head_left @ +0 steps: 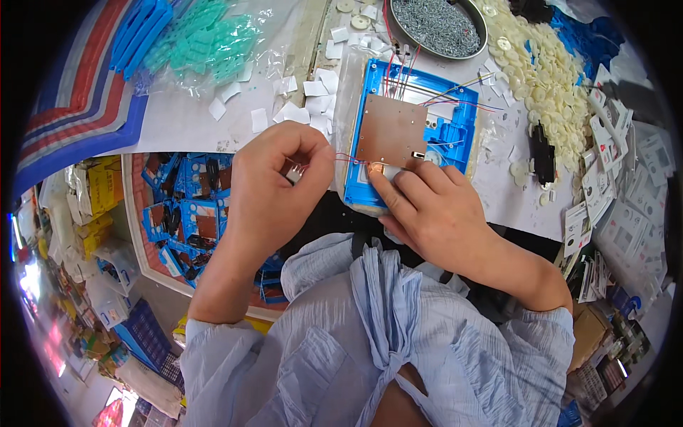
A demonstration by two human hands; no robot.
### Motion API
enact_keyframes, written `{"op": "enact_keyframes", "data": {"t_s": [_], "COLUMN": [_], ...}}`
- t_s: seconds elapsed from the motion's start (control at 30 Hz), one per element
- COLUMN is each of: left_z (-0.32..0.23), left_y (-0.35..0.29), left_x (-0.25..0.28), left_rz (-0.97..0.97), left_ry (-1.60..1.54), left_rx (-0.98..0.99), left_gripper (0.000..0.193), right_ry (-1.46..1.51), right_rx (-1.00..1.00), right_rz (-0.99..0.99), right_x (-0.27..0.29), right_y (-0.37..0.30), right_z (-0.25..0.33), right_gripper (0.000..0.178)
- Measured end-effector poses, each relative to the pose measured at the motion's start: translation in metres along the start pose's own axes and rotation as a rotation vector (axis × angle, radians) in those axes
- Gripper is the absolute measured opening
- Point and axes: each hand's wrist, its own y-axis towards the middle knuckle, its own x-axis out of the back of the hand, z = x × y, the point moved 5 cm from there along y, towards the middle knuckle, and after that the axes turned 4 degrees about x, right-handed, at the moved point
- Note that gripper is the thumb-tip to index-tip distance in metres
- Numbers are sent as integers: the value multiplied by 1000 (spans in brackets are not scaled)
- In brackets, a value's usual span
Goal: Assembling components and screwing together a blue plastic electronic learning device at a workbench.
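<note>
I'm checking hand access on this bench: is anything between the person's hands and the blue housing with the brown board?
Nothing visible. The right hand already presses on the blue housing beside the brown board; the left hand pinches a small metal part just left of it.

Circuit board [390, 132] in housing [455, 135]

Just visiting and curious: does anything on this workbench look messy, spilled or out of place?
Small white paper squares lie scattered loose beside the blue plastic housing, and cream round discs spread in an unboxed heap. Nothing looks broken.
</note>
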Motion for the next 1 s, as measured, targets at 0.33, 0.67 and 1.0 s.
{"op": "enact_keyframes", "data": {"t_s": [0.33, 0.67, 1.0], "left_z": [13, 11, 8], "left_y": [-1, 9, 17], "left_x": [-5, -25, -33], "left_rz": [-78, -36, -31], "left_ry": [-451, -705, -540], "left_rx": [106, 151, 142], "left_gripper": [7, 9, 8], "right_ry": [-33, -37, -24], "right_rx": [40, 56, -24], "right_rz": [-48, 109, 67], "right_x": [-1, 1, 3], "right_y": [4, 13, 10], "right_z": [2, 4, 7], "right_gripper": [61, 61, 71]}}
